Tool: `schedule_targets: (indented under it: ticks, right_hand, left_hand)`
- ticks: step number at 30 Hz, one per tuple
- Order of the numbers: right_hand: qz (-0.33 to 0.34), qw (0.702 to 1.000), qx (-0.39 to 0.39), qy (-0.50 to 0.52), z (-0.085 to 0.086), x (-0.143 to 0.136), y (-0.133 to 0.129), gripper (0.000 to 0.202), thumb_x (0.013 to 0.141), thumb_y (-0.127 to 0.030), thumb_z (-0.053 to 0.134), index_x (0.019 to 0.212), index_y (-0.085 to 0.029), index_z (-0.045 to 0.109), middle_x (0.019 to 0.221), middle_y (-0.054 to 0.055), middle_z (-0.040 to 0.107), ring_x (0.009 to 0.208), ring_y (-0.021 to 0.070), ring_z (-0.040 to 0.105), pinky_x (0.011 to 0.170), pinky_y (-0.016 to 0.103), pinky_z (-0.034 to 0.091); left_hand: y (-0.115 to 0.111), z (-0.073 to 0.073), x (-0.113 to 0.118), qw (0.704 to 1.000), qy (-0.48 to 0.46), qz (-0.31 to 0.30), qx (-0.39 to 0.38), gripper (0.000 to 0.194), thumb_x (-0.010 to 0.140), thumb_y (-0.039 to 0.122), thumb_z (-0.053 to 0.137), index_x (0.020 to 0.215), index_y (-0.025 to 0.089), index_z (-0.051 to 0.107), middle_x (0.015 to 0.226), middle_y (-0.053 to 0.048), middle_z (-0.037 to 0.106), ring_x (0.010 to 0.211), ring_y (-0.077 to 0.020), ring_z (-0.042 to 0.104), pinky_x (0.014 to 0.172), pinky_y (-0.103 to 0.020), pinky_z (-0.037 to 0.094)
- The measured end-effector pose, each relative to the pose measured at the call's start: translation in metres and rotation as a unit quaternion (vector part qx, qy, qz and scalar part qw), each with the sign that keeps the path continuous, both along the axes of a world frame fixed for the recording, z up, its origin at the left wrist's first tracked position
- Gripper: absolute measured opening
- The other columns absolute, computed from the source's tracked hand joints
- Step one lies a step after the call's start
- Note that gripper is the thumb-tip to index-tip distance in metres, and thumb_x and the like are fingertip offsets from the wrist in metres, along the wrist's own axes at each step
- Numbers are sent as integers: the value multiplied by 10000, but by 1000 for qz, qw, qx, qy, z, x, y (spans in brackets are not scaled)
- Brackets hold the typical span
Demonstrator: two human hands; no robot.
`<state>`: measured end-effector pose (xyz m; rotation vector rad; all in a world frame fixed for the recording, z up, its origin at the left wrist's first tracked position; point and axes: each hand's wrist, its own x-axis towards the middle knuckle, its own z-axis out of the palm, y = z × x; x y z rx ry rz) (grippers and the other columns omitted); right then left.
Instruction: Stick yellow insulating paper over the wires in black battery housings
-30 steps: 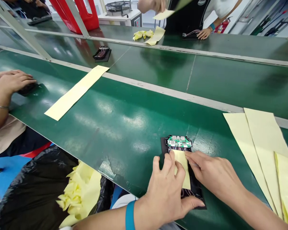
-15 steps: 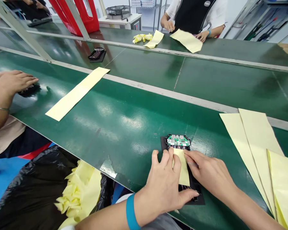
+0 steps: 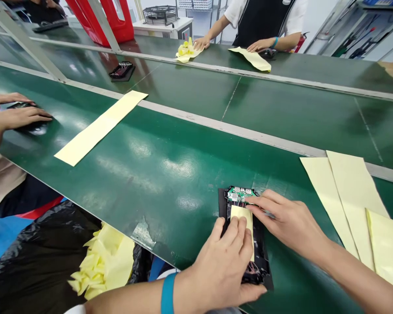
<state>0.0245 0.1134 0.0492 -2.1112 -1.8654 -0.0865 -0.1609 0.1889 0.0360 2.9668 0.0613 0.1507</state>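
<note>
While the left hand (image 3: pixel 224 261) lies over the black casing (image 3: pixel 258 244), its fingers are bent and slightly spread, the middle ones touching the short yellow strip (image 3: pixel 241 212) laid along the casing, its thumb set apart at the casing's lower end. The right hand (image 3: pixel 291 218) reaches in from the other side, its index fingertip at the green circuit board (image 3: pixel 239 194) and its thumb near the strip's upper end; whether they pinch anything is unclear. The two hands hide parts of the strip, board and casing. All this sits on the green counter (image 3: pixel 170 205). Loose yellow sheets (image 3: pixel 353 187) lie to the right, a long yellow strip (image 3: pixel 101 128) to the left, and crumpled yellow paper (image 3: pixel 105 261) fills part of a black bag (image 3: pixel 36 261) below the edge. A co-worker's hands (image 3: pixel 26 117) rest on another dark casing (image 3: pixel 36 127) at far left.
</note>
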Motion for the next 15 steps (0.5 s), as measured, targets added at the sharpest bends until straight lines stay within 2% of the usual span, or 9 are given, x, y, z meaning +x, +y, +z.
schedule_targets:
  ticks: [3,6,10,15]
  right_hand:
    - [39,998,-35,-44,2,1,16,268,940,-301,376,1025,-237,622,924,-4,636,548,57,570,415,196,320]
    - [53,995,-76,-44,2,2,24,274,942,-288,348,1031,-239,602,938,-3,631,521,53,549,427,204,305]
    - [41,993,-108,-35,3,3,28,227,926,-287,359,984,-241,573,885,-20,619,452,59,481,422,227,278]
    - [18,991,-121,-61,-1,-4,27,207,904,-249,342,986,-207,528,853,-7,603,428,75,469,396,244,219]
  left_hand:
    - [11,6,-5,999,21,-20,-28,702,838,594,358,1301,68,402,1386,-177,389,1310,-310,272,1059,-469,183]
    - [13,7,-6,998,36,-28,-38,761,807,649,370,1296,66,395,1400,-189,365,1322,-326,249,1066,-465,185]
    - [2,-5,-3,1000,11,6,-15,888,722,773,377,1223,42,436,1389,-267,338,1331,-380,211,1049,-477,193]
    - [-7,-19,0,999,-18,29,-16,797,734,737,403,1177,76,458,1393,-252,342,1352,-381,166,1031,-467,215]
